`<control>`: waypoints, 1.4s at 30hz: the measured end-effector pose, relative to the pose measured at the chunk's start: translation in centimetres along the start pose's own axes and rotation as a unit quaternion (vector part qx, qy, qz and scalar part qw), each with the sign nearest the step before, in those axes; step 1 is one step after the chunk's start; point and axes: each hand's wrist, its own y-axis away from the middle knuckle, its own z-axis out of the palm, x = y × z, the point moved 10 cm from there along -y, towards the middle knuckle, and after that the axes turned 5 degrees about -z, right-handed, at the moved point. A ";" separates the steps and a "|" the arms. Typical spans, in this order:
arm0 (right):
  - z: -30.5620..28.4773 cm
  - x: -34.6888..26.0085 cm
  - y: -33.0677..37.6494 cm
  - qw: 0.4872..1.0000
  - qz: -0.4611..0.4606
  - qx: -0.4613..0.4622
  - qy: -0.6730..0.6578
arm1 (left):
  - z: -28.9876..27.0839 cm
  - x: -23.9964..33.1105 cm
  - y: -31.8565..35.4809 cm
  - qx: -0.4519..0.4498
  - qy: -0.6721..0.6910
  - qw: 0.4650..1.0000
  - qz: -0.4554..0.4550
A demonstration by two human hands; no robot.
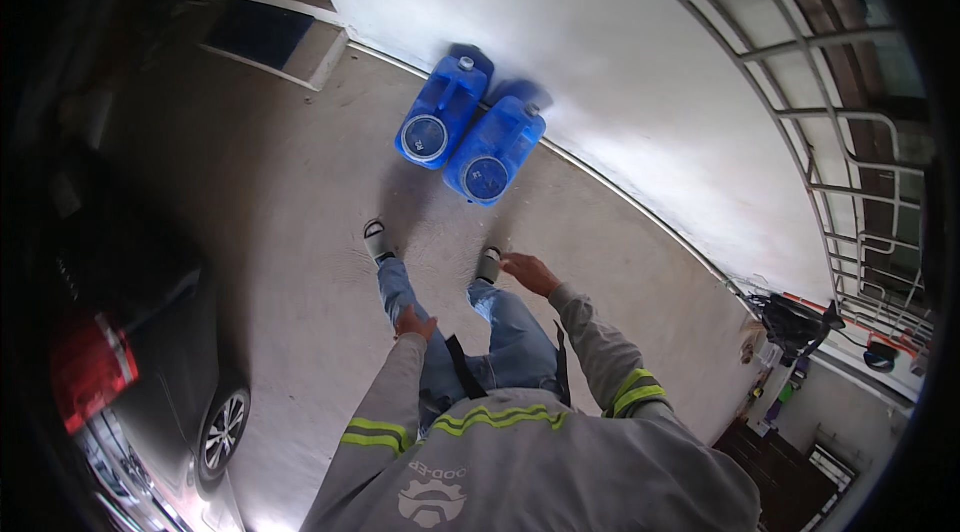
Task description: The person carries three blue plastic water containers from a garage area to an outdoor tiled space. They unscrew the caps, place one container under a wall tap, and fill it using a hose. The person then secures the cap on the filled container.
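Observation:
Two blue plastic jerrycans stand side by side on the concrete floor against a white wall: the left one and the right one. I stand just in front of them in grey sandals and jeans. My left hand hangs by my left thigh, holding nothing. My right hand is out in front of my right leg, fingers spread, empty, a short way from the right jerrycan. Both sleeves are grey with yellow reflective bands.
A dark car with a red tail light is parked at the left. A metal window grille covers the wall at the right. A black machine sits by the wall at the right. A step lies at the back left.

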 end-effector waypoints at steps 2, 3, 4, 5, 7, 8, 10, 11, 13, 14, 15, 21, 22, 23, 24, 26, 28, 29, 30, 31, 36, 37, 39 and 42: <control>-2.0 -1.4 -4.0 0.997 0.000 0.080 -0.016 | -0.2 -1.4 -2.7 -0.031 -0.062 0.995 -0.073; -2.8 -0.9 -5.8 0.992 0.054 0.112 0.016 | 0.0 -2.4 -3.7 -0.062 -0.091 0.988 -0.107; -4.0 -0.3 -7.1 0.978 0.089 0.178 -0.065 | -0.9 -3.0 -4.9 -0.057 -0.077 0.988 -0.121; -4.6 1.1 -8.1 0.951 0.164 0.227 -0.131 | -2.0 -3.7 -5.5 -0.032 -0.044 0.989 -0.136; -5.8 1.8 -10.7 0.925 0.206 0.279 -0.158 | -4.7 -5.0 -6.5 0.022 0.040 0.986 -0.158; -6.5 2.0 -12.2 0.916 0.212 0.298 -0.162 | -5.5 -5.3 -6.8 0.020 0.038 0.986 -0.163; -7.9 2.7 -13.7 0.894 0.242 0.335 -0.175 | -7.4 -6.2 -6.9 0.029 0.011 0.979 -0.200; -8.6 2.7 -14.5 0.887 0.230 0.344 -0.205 | -7.6 -5.9 -7.2 0.006 0.017 0.983 -0.185; -9.1 3.0 -15.6 0.861 0.231 0.353 -0.285 | -8.7 -5.4 -7.4 -0.001 0.008 0.984 -0.178; -9.7 2.9 -15.9 0.852 0.227 0.371 -0.292 | -9.3 -4.9 -7.6 0.006 0.006 0.985 -0.171; -10.3 2.8 -16.0 0.848 0.230 0.386 -0.282 | -9.6 -4.7 -7.7 0.009 0.000 0.985 -0.172; -10.2 2.0 -14.5 0.850 0.278 0.412 -0.177 | -9.8 -4.3 -7.6 0.015 0.011 0.984 -0.178; -9.7 2.1 -14.0 0.848 0.289 0.410 -0.171 | -9.7 -4.6 -7.5 0.018 0.011 0.983 -0.185; -9.3 2.1 -13.6 0.846 0.298 0.410 -0.164 | -9.5 -4.7 -7.4 0.016 0.024 0.982 -0.187; -8.9 2.4 -13.1 0.842 0.314 0.411 -0.156 | -9.2 -5.0 -7.3 0.014 0.031 0.980 -0.194; -8.3 2.5 -13.2 0.850 0.316 0.394 -0.150 | -8.9 -5.4 -7.2 0.013 0.045 0.978 -0.203; -8.3 2.8 -13.9 0.857 0.313 0.384 -0.143 | -8.8 -5.7 -7.2 0.015 0.054 0.975 -0.214; -8.4 2.9 -14.7 0.862 0.303 0.381 -0.139 | -8.6 -5.9 -7.2 0.011 0.063 0.974 -0.217; -8.6 3.0 -15.7 0.868 0.293 0.378 -0.135 | -8.5 -6.1 -7.2 0.005 0.066 0.972 -0.224; -9.3 2.8 -16.9 0.879 0.270 0.378 -0.106 | -8.3 -6.3 -7.2 -0.002 0.067 0.971 -0.231; -12.4 2.6 -25.6 0.908 0.165 0.386 -0.005 | -7.6 -6.7 -7.6 -0.009 0.076 0.970 -0.232; -13.2 2.6 -27.6 0.913 0.143 0.381 0.002 | -7.7 -6.8 -7.6 0.001 0.076 0.971 -0.226; -14.5 4.0 -31.6 0.895 0.200 0.396 0.042 | -7.8 -6.8 -7.8 0.013 0.071 0.973 -0.219; -14.3 5.8 -37.2 0.888 0.195 0.394 -0.137 | -7.7 -7.0 -7.9 0.011 0.069 0.975 -0.213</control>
